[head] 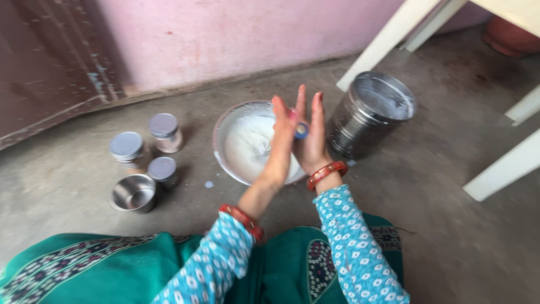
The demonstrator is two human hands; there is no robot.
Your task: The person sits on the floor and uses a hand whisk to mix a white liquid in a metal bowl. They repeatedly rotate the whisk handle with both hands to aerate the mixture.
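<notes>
step: i press my left hand (283, 135) and right hand (313, 135) flat together on the churn stick (301, 130), palms clamped on it, fingers straight; i judge i am spinning it in the white liquid.
stick: upright between my palms, its lower end down in the bowl (225, 132).
next move: calls for even palm pressure and an upright stick.
edges: bowl rim just under my wrists; tin (368, 112) close on the right.
room: jars (163, 132) and cup (134, 193) well apart on the left; bare floor near right.
</notes>
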